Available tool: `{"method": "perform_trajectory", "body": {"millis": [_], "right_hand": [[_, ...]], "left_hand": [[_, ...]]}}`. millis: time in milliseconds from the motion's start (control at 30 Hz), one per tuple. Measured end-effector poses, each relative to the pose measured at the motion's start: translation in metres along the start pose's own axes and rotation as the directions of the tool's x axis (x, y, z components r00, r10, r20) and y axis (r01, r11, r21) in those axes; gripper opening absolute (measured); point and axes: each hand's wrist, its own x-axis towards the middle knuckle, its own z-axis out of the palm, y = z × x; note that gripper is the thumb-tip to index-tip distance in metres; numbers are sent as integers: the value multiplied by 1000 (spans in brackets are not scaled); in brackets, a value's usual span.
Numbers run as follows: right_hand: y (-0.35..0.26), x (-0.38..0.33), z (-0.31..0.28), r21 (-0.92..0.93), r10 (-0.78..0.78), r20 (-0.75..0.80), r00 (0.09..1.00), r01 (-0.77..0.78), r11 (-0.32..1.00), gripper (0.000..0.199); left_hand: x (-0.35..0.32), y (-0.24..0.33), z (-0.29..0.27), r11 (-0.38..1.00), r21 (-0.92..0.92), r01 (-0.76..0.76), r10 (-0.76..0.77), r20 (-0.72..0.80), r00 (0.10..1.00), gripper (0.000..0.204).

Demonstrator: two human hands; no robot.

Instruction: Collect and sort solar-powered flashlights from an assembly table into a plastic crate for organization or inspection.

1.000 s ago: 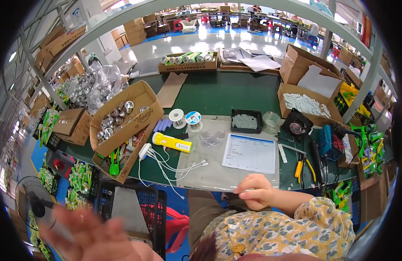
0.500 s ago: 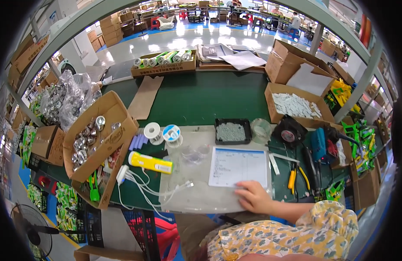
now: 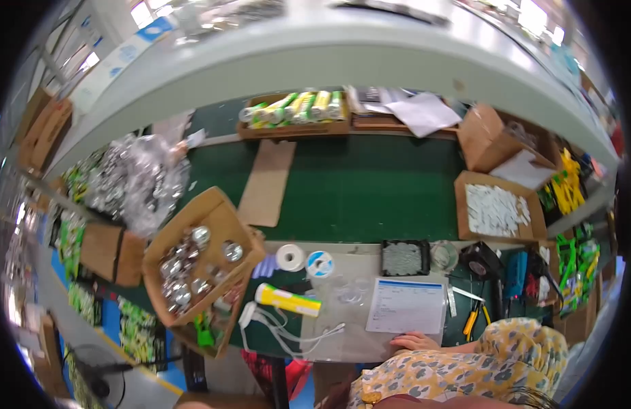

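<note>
My right hand [image 3: 416, 340] rests at the near edge of the bench, its fingers stretched out beside the lower edge of a printed sheet [image 3: 405, 307]. It grips nothing that I can see. The sheet lies on a grey mat [image 3: 343, 344]. To the left, a yellow and white flashlight [image 3: 288, 300] lies on its side near a white charger with several white cables [image 3: 283, 332]. Some clear plastic pieces [image 3: 349, 291] are on the mat between flashlight and sheet. My left hand is out of sight.
Cardboard boxes hold silvery reflector cups [image 3: 181, 295], white strips [image 3: 496, 210] and flashlights [image 3: 302, 109]. Two spools [image 3: 320, 264] and a black tray of grey bits [image 3: 405, 258] stand behind the mat. Yellow-handled pliers [image 3: 471, 322] lie right. A shelf beam [image 3: 315, 65] crosses overhead.
My view has shifted, so the bench sits lower and further right and the overhead shelf looms large. My right hand stays by the sheet's lower edge, now partly hidden by my sleeve.
</note>
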Motion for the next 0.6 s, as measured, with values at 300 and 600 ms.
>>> {"method": "perform_trajectory", "body": {"millis": [300, 600], "right_hand": [[-9, 30, 0, -76, -118, -281, 952, 101, 992, 21], [-8, 30, 12, -63, -182, -244, 952, 172, 983, 14]], "left_hand": [[1, 6, 45, 482, -474, 736, -668, 344, 659, 61], [81, 76, 39, 237, -681, 693, -930, 46, 364, 49]]}}
